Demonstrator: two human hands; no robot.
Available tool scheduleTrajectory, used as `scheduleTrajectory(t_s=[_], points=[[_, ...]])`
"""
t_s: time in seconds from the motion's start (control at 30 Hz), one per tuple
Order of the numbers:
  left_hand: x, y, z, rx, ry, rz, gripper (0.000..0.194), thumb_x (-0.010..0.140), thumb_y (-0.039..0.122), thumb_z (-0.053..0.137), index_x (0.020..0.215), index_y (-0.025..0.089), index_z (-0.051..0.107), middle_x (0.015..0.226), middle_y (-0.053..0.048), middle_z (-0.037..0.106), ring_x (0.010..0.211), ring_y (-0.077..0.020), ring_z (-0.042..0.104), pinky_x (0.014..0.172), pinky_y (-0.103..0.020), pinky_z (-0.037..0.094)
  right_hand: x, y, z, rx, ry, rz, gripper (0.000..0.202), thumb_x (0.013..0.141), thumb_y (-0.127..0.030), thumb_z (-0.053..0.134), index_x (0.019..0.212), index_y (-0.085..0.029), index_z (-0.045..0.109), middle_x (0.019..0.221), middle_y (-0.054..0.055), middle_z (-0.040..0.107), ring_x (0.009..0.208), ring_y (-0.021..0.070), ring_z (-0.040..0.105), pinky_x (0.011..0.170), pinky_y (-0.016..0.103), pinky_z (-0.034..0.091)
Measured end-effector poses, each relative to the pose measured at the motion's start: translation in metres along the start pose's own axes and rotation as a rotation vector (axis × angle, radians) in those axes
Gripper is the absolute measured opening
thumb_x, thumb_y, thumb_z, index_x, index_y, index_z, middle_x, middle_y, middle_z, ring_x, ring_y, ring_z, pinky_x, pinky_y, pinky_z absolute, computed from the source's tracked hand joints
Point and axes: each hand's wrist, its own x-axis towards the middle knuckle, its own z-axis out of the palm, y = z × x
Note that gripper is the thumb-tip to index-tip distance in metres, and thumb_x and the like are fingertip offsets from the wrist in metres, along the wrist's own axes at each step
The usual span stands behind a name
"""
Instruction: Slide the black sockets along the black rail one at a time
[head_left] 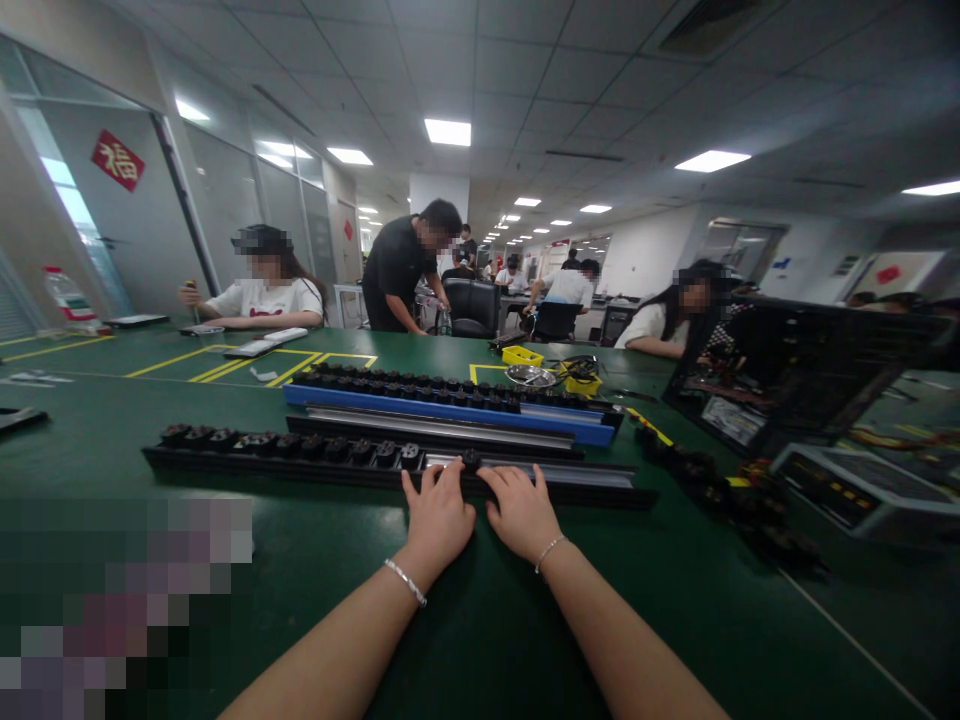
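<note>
My left hand (441, 520) and right hand (525, 515) are resting at the near side of a long black rail (600, 497), with fingertips closing in on a small black module (471, 459) from both sides. The module is sitting at the rail's channel, just ahead of my thumbs and right of the rail's middle. My fingers are curving and spreading loosely; I cannot tell whether either hand is truly gripping the module or only pressing against it.

Left of my left hand, a row of similar modules (337, 450) is running to the rail's left end. A bare silver strip (577, 475) is showing to the right of my fingertips. The rail is lying crosswise on the green tabletop (300, 600); nearer the tabletop's far edge, a second rail (450, 432) and a blue rail (450, 410) are lying roughly alongside. Toward the tabletop's right edge, a grey metal box (862, 490) is standing.
</note>
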Motion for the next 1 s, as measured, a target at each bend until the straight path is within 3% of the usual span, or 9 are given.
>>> scheduleTrajectory(t_s=[0.7, 1.0], points=[[-0.001, -0.006, 0.005, 0.003, 0.053, 0.054, 0.055, 0.071, 0.017, 0.045, 0.126, 0.017, 0.046, 0.126, -0.011, 0.055, 0.122, -0.0262, 0.040, 0.109, -0.060, 0.007, 0.000, 0.009, -0.003, 0.021, 0.021, -0.023, 0.045, 0.080, -0.021, 0.043, 0.124, -0.028, 0.050, 0.127, 0.004, 0.055, 0.115, 0.0184, 0.046, 0.104, 0.041, 0.022], [-0.001, -0.006, 0.001, 0.002, 0.060, 0.073, 0.052, 0.071, 0.017, 0.045, 0.124, 0.017, 0.047, 0.123, -0.010, 0.057, 0.120, -0.0260, 0.042, 0.108, -0.062, 0.010, -0.001, 0.015, -0.005, -0.004, -0.002, -0.016, 0.046, 0.080, -0.021, 0.044, 0.125, -0.029, 0.050, 0.125, 0.004, 0.056, 0.113, 0.0194, 0.048, 0.105, 0.044, 0.020]])
